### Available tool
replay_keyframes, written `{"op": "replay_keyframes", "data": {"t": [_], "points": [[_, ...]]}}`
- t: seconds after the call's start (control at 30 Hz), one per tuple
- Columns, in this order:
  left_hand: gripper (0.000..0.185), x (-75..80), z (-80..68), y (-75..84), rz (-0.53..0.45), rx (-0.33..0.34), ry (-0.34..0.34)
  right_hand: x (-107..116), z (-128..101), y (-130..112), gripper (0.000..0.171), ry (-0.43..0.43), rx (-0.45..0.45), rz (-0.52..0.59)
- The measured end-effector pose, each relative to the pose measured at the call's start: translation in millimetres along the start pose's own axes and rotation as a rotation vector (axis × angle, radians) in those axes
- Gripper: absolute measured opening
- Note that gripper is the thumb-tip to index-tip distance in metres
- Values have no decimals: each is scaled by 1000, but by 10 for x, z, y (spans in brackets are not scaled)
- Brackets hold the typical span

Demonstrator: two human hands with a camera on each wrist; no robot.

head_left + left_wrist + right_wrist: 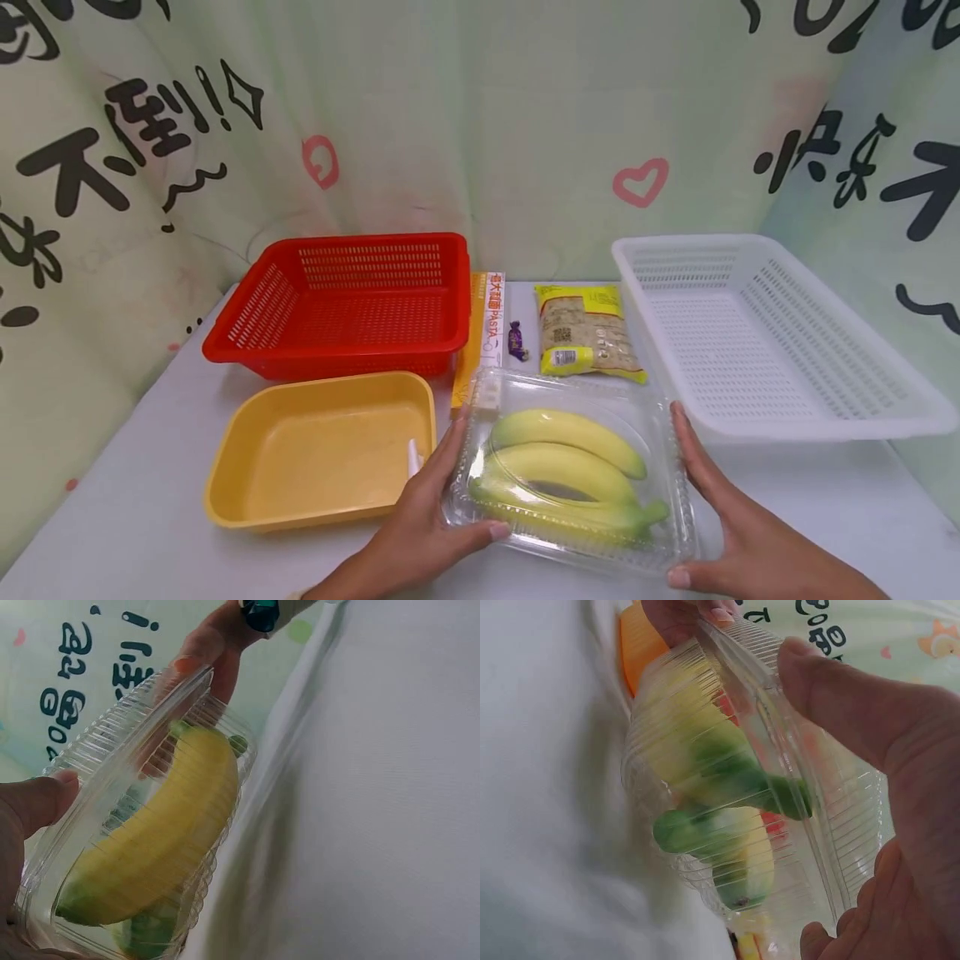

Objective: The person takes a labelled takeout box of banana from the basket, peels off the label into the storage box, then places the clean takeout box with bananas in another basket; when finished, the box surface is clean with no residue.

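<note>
A clear plastic clamshell box (pixel 570 385) with three yellow-green bananas (pixel 562 467) inside sits at the near middle of the white table. My left hand (pixel 459 487) grips its left side, thumb on the front rim. My right hand (pixel 693 492) grips the right side, thumb at the near corner. In the left wrist view my left thumb (pixel 41 801) lies on the ribbed lid (pixel 112 750) over a banana (pixel 172 825), and the right hand (pixel 211 652) holds the far end. The right wrist view shows my right thumb (pixel 840 690) pressed on the box (pixel 780 847).
A yellow tub (pixel 322 450) lies just left of the box, with a red basket (pixel 337 300) behind it. A white basket (pixel 765 333) stands at the right. A pasta box (pixel 483 325), a purple candy (pixel 516 340) and a yellow snack packet (pixel 588 333) lie behind the clamshell.
</note>
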State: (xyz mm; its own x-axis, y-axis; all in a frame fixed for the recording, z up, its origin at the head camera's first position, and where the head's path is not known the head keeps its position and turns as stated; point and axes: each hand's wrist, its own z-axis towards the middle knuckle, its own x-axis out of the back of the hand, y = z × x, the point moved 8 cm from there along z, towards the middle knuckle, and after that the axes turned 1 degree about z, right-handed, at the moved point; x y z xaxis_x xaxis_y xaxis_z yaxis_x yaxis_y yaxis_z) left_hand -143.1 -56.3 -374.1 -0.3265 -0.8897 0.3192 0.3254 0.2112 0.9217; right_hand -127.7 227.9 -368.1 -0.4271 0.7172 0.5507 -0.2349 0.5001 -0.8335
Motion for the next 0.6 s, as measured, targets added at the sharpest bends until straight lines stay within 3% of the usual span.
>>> {"op": "replay_keyframes", "data": {"t": [0.13,0.3,0.43,0.6], "points": [[110,102,-54,56,1,30,29,4,32,-132,119,20,28,-51],[111,232,-93,191,-6,3,40,-28,103,-314,121,27,137,-71],[112,337,-92,258,-14,18,48,-28,172,-436,126,37,227,-121],[110,490,-81,338,2,-7,81,-15,287,-538,135,37,268,-127]]}}
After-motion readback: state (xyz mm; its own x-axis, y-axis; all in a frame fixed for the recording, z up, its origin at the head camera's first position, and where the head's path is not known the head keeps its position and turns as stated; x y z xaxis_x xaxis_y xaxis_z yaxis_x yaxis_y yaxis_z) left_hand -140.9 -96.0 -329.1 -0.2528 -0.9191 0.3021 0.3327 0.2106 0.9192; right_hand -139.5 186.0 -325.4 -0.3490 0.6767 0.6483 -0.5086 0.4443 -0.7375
